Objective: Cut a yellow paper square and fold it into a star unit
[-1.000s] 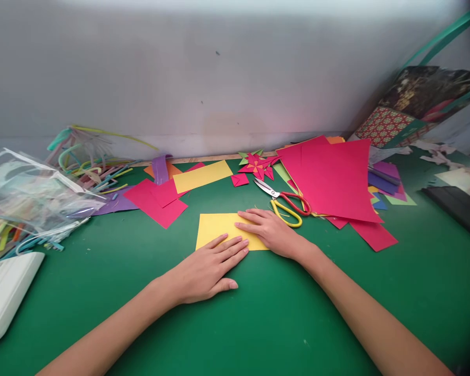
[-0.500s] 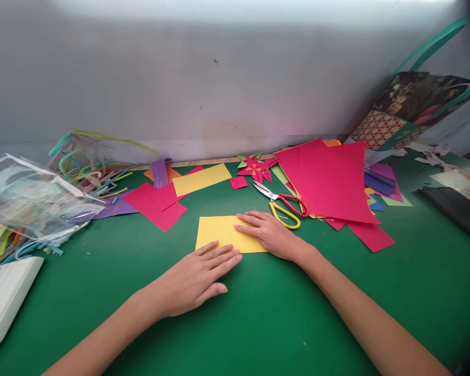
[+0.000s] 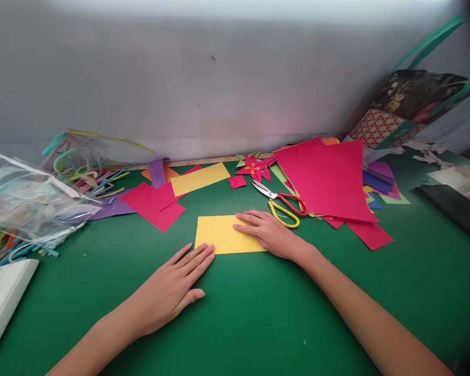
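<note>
A yellow sheet of paper (image 3: 219,233) lies flat on the green table (image 3: 243,313) in front of me. My right hand (image 3: 268,233) rests on its right part, fingers stretched out and palm down. At the sheet's lower left corner, the fingertips of my left hand (image 3: 172,290) touch the near edge; that hand is flat, with the thumb apart. Just beyond my right hand are scissors (image 3: 276,201) with one red and one yellow handle loop, their blades slightly parted. The right end of the sheet is partly hidden under my right hand.
Behind lie a red paper star (image 3: 254,167), a small folded red square (image 3: 237,181) and a yellow strip (image 3: 199,179). Large red sheets (image 3: 329,180) are stacked at right. Clear plastic bags (image 3: 31,193) with coloured strips and a white device (image 3: 8,297) sit at left.
My left hand has slid left along the near edge of the yellow sheet, from its middle to the lower left corner. My right hand stays in place on the paper.
</note>
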A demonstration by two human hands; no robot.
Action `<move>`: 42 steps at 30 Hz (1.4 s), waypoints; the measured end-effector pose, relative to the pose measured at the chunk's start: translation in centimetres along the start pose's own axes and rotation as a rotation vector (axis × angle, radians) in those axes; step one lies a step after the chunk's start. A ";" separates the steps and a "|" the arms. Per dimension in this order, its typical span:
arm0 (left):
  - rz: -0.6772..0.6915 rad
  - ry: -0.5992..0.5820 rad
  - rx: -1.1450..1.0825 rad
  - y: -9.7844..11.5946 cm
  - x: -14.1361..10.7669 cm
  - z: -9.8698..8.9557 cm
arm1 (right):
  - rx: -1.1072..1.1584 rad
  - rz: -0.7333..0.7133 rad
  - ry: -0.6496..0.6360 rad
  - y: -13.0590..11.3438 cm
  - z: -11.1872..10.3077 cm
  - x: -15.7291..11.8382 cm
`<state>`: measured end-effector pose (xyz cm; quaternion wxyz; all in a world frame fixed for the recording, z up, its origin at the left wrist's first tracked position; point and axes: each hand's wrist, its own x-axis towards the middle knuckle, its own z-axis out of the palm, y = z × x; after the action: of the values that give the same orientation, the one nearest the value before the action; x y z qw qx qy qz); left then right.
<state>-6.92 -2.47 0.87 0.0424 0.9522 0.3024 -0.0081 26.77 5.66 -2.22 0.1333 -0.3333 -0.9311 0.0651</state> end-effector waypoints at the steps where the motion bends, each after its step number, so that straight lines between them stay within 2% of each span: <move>1: -0.003 0.004 0.004 0.0 -0.5 -0.1 | 0.002 -0.002 0.003 0.0 0.0 0.0; 5: -0.005 0.016 0.024 -0.4 -1.6 -0.6 | 0.001 -0.002 0.005 0.0 0.0 -0.1; 13: 0.005 0.025 0.107 -1.4 -1.8 -2.3 | -0.006 -0.011 0.011 0.2 0.0 -0.1; 16: -0.027 0.062 0.110 -1.7 -1.7 -3.0 | 0.006 -0.007 0.009 0.1 0.0 -0.1; 19: -0.101 0.149 0.133 -1.5 -0.7 -3.3 | 0.013 -0.002 0.008 0.1 -0.1 -0.1; 21: -0.094 0.230 0.125 -0.9 0.5 -3.1 | 0.021 -0.004 0.017 0.1 0.0 -0.1; 23: -0.054 0.257 0.084 -0.2 2.0 -2.5 | 0.030 -0.006 0.022 0.2 0.0 -0.1; 25: -0.007 0.260 0.040 0.5 3.5 -1.5 | 0.032 -0.005 0.019 0.2 0.0 -0.1; 27: 0.022 0.317 -0.001 0.9 4.9 -0.3 | 0.027 0.000 0.020 0.2 0.1 -0.1; 31: 0.071 0.313 -0.061 1.0 6.0 1.4 | 0.016 0.002 0.023 0.2 0.2 -0.1; 38: 0.076 0.227 -0.068 0.9 5.7 1.0 | 0.033 -0.002 0.018 0.2 0.0 -0.1; 42: 0.148 0.209 -0.061 0.7 5.8 0.6 | 0.012 0.005 0.017 0.0 0.0 -0.1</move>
<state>-1.73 0.23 0.12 0.0402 0.9658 0.2341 0.1038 26.82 5.66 -2.28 0.1432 -0.3354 -0.9287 0.0680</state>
